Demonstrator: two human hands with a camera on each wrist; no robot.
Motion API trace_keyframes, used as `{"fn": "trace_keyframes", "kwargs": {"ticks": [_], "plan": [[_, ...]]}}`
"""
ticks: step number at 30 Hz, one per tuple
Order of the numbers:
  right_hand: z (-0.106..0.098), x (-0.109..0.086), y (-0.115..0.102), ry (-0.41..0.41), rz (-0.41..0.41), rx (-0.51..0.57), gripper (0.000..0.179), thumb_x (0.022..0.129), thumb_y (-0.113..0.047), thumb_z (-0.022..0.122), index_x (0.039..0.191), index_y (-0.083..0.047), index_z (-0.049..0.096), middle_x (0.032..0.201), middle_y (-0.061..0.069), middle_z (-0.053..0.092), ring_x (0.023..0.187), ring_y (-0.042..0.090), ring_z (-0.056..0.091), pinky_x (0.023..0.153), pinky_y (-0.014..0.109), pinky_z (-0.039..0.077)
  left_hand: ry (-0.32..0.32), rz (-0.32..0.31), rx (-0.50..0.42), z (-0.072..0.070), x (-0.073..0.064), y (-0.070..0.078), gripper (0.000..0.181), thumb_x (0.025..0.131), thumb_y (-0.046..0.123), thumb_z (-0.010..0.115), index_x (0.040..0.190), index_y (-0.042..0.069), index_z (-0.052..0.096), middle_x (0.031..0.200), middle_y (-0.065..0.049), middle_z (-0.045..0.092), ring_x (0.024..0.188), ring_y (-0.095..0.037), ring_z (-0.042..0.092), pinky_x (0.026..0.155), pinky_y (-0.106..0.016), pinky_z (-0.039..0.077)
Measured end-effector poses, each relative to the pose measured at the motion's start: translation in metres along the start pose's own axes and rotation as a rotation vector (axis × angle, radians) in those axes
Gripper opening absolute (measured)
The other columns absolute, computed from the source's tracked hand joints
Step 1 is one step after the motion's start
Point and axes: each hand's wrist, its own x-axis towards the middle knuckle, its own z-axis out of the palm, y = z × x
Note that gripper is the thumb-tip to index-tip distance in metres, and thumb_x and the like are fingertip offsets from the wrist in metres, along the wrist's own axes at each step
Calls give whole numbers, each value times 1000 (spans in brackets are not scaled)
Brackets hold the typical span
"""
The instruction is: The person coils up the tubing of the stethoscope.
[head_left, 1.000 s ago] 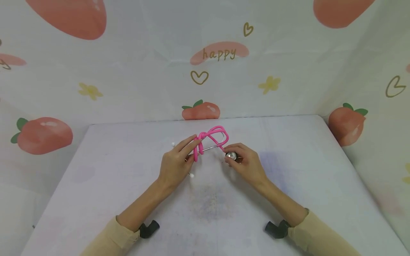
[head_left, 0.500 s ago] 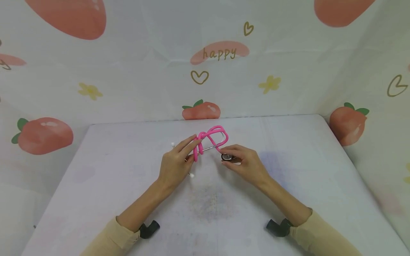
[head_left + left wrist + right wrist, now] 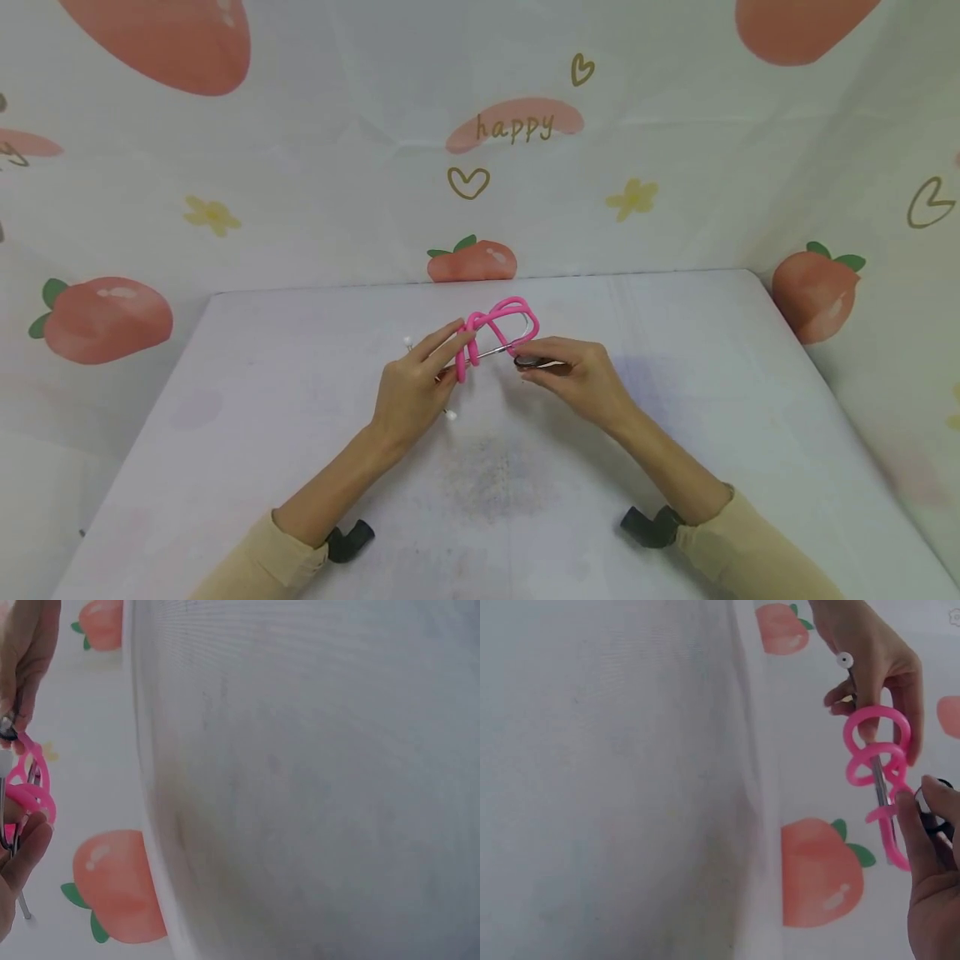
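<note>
A stethoscope with pink tubing (image 3: 516,310) is held up over the table between both hands. Its tube is looped and wound around the metal binaural piece (image 3: 492,351). My left hand (image 3: 408,392) grips the wound tube and metal near the ear end; white ear tips (image 3: 450,414) poke out on either side of it. My right hand (image 3: 585,379) pinches the round chest piece (image 3: 529,362) between thumb and fingers, close to the tube loop's right end. In the right wrist view the pink coils (image 3: 877,750) run down from the left hand, and the chest piece (image 3: 934,814) is partly hidden by fingers.
A white-covered table (image 3: 300,467) lies beneath the hands, with a greyish stain near its middle. Behind it hangs a white curtain (image 3: 337,192) printed with peaches, hearts and flowers. Black angled pieces (image 3: 350,542) sit at both sleeve cuffs.
My right hand has shifted slightly left and turned the chest piece from face-up to edge-on, bringing it near the metal piece. The left hand keeps its grip almost unmoved.
</note>
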Motion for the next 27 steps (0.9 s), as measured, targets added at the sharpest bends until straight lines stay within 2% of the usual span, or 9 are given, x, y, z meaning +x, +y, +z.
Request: {"fn": "trace_keyframes", "kwargs": {"ticks": [3,7,11,13,15,18,21,23,27], "plan": [[-3,1,-1,-27,0,21,35,81,6,76,115,3,71,106,14,73,93,20,73,78,29,58,-7,-2,-13,1,0,0,51,82,0,78,129,16,68,136,-4,62,69,-16,67,49,-21,45],[-6,2,-1,8,8,16,35,81,6,76,114,0,69,103,13,74,85,19,73,78,26,58,-15,9,-30,1,-1,1,54,81,0,80,130,16,67,136,-4,62,77,-18,71,53,-21,50],[-6,5,-13,117,-51,-53,30,75,13,79,101,3,70,93,15,71,71,21,65,68,21,54,-21,24,-55,2,-2,3,55,80,-1,81,130,15,67,136,-5,62,81,-20,73,56,-21,52],[-5,7,-18,192,-99,-117,27,72,15,80,96,4,73,96,19,67,77,27,61,70,24,51,-22,21,-70,2,-2,4,54,80,-1,80,130,15,67,137,-5,61,82,-20,73,57,-21,53],[-5,9,-18,248,-109,-145,26,73,15,79,97,5,74,109,23,62,92,31,61,79,23,51,-20,18,-78,1,-2,4,54,80,-1,80,130,15,67,137,-5,61,85,-20,73,59,-21,54],[-3,7,0,243,-42,-4,32,80,14,74,111,8,71,131,24,55,113,31,61,93,26,53,-15,20,-85,0,-1,5,53,81,-1,79,130,15,67,138,-4,60,87,-20,73,57,-21,53],[0,4,16,207,58,218,38,87,12,67,125,8,65,139,17,55,109,24,66,84,36,57,-9,24,-88,-1,0,5,51,82,-1,78,130,15,67,138,-4,60,84,-20,72,52,-18,48],[2,2,19,213,97,284,39,90,9,66,128,6,63,131,14,61,96,20,70,81,38,58,-8,29,-91,-1,0,4,50,83,-1,77,129,14,67,138,-4,60,76,-18,70,49,-18,44],[3,3,20,280,108,345,37,89,5,69,125,6,59,114,11,66,84,21,70,82,36,59,-9,47,-98,-1,-1,4,51,81,0,79,129,14,68,137,-6,61,82,-19,72,54,-19,50]]}}
